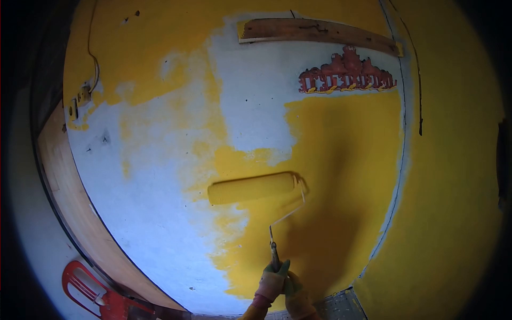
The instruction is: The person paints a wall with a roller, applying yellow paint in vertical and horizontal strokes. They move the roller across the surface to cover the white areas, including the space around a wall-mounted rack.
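A paint roller [253, 188] with a yellow sleeve lies against the wall [160, 160], which is part yellow and part pale. Its bent wire frame runs down to a dark handle [274, 256]. Around the lower part of this handle, my left hand [271, 284] is closed, in a light glove with a green fingertip area. Close beside it on the right, my right hand [296, 298] is also gloved and closed at the handle's lower end. The grip's bottom is hidden by both hands.
A wooden board [320, 32] and a red decoration [349, 72] are on the upper wall. A socket with a cable [84, 95] is at the left. A red plastic chair [109, 301] stands at the lower left. A yellow side wall [453, 186] meets this one.
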`<control>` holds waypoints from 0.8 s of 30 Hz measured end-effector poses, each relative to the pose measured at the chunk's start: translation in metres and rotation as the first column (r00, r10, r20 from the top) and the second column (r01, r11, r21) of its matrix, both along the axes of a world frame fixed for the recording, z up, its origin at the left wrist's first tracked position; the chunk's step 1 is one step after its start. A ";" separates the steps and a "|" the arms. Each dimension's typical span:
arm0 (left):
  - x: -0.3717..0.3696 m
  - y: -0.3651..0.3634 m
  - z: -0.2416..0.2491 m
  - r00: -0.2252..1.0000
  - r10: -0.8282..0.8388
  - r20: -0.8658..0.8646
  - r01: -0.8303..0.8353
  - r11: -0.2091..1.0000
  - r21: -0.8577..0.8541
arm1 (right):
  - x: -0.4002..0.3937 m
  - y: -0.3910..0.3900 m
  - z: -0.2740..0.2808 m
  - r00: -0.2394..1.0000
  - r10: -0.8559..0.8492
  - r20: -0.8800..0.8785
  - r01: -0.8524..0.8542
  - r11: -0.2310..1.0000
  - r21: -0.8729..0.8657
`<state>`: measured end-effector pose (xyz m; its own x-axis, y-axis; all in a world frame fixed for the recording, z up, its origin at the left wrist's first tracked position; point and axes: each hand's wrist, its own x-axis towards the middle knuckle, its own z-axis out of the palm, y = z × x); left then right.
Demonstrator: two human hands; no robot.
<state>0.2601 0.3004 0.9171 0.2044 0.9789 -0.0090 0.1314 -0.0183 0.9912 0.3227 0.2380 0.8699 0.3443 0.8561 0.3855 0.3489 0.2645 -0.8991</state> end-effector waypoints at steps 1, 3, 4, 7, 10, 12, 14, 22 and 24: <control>-0.001 0.002 0.003 1.000 -0.014 -0.022 0.015 1.000 0.016 | -0.005 -0.002 0.000 0.994 -0.024 -0.108 0.022 0.999 -0.023; -0.003 -0.002 0.020 0.998 -0.055 -0.030 0.055 0.998 0.012 | 0.002 0.008 0.005 0.976 -0.113 0.188 0.086 0.986 0.145; -0.004 -0.004 0.025 0.990 -0.012 -0.141 0.028 0.993 0.114 | 0.005 0.010 0.008 0.863 -0.233 0.448 0.084 0.941 0.328; -0.008 -0.004 0.022 0.962 0.041 -0.271 0.037 0.960 0.276 | -0.011 0.010 0.019 0.994 -0.104 0.013 0.100 0.978 0.184; -0.008 0.000 0.023 0.948 0.045 -0.314 0.085 0.918 0.387 | -0.011 0.010 0.028 0.842 0.020 -0.539 -0.081 0.993 -0.089; -0.005 -0.003 0.031 0.947 0.091 -0.308 0.077 0.865 0.495 | -0.003 0.015 0.029 0.795 0.134 -0.591 -0.171 0.985 -0.005; 0.000 0.011 0.029 0.993 -0.116 -0.015 0.115 0.942 0.316 | 0.002 0.017 0.033 0.731 0.246 -0.637 -0.252 0.964 0.083; 0.015 0.006 -0.008 0.848 -0.269 0.456 0.374 0.914 -0.156 | 0.013 0.000 -0.010 0.997 -0.025 -0.069 0.013 0.987 -0.162; 0.018 -0.001 -0.014 0.926 -0.270 0.263 0.314 0.939 -0.141 | 0.006 -0.022 0.031 0.969 0.001 -0.247 -0.034 0.991 -0.130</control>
